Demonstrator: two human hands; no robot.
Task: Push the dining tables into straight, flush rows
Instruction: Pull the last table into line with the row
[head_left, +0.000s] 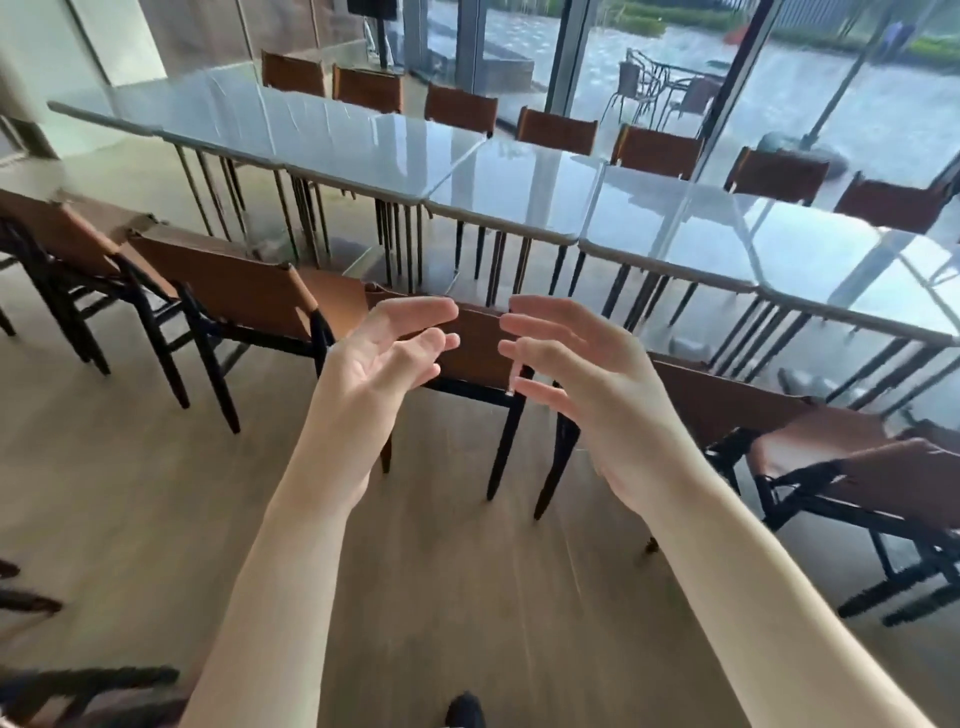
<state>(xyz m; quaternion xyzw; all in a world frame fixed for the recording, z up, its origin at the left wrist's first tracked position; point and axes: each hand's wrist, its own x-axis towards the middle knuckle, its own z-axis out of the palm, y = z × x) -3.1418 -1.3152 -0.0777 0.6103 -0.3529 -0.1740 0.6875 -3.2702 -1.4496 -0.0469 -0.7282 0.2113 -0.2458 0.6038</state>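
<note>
Head view, left to right: left hand (384, 358) and right hand (576, 374) hover loosely spread, palms facing, gripping nothing. Row of dining tables (498, 171) lies beyond at twelve o'clock, its long axis running ten to three, past a brown chair (467, 348). Neither hand looks nearer. Tabletops are pale, glossy, edges nearly flush.

No text, label, brand, number or sign can be read anywhere in the head view (the picture is soft and partly smeared).
</note>
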